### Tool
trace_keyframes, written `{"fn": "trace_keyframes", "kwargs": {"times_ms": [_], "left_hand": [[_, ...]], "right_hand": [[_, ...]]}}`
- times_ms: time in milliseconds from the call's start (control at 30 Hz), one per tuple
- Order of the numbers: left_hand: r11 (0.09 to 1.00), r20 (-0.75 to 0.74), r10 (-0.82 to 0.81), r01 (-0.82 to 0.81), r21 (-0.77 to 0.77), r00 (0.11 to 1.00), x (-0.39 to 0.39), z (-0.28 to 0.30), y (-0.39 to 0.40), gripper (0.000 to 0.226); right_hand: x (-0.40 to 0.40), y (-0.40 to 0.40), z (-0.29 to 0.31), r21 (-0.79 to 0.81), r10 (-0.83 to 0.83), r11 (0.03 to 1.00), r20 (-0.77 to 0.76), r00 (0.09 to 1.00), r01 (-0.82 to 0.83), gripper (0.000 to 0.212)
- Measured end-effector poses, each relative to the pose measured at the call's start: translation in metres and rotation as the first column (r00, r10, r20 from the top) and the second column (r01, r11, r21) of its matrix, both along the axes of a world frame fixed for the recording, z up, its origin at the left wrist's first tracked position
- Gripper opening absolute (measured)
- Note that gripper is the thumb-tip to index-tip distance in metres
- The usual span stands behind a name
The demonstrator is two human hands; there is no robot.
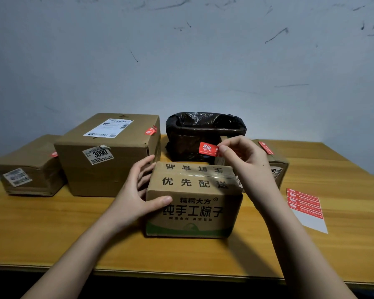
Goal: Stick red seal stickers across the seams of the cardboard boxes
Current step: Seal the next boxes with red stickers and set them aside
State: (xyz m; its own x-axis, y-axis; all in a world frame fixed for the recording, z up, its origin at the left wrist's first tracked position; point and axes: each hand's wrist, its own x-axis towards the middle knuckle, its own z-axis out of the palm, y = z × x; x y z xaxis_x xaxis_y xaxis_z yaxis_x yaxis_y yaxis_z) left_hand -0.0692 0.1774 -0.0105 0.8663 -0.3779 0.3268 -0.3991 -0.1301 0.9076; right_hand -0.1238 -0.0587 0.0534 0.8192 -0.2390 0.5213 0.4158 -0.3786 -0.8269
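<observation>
Head view, right hand [242,154] pinching red sticker [207,148] above box [194,199]

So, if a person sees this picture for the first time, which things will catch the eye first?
First, the small red seal sticker, pinched by the right hand above the printed brown cardboard box at the centre, which the left hand holds at its side. Next, the black plastic-lined bin behind it, and the white sheet of red stickers lying on the yellow wooden table to the right.
</observation>
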Motion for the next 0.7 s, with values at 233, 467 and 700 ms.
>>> {"fn": "trace_keyframes", "kwargs": {"times_ms": [233, 467, 700], "left_hand": [[0.999, -0.015, -0.034, 0.034, -0.001, 0.999, 0.0, -0.006, -0.001, 0.114], [0.994, 0.03, -0.06, 0.057, 0.088, 0.998, 0.0, -0.006, 0.003, 0.111], [0.984, 0.352, 0.001, -0.064, 0.168, 0.936, -0.021, 0.028, 0.002, 0.078]], "right_hand": [[0.002, 0.002, -0.001, 0.004, 0.003, 1.0, -0.026, 1.0, -0.002, 0.006], [0.002, 0.004, -0.003, -0.019, 0.015, 1.0, -0.02, 1.0, -0.015, 0.006], [0.003, 0.002, -0.001, -0.02, 0.046, 0.999, -0.007, 0.999, -0.047, 0.006]]}}
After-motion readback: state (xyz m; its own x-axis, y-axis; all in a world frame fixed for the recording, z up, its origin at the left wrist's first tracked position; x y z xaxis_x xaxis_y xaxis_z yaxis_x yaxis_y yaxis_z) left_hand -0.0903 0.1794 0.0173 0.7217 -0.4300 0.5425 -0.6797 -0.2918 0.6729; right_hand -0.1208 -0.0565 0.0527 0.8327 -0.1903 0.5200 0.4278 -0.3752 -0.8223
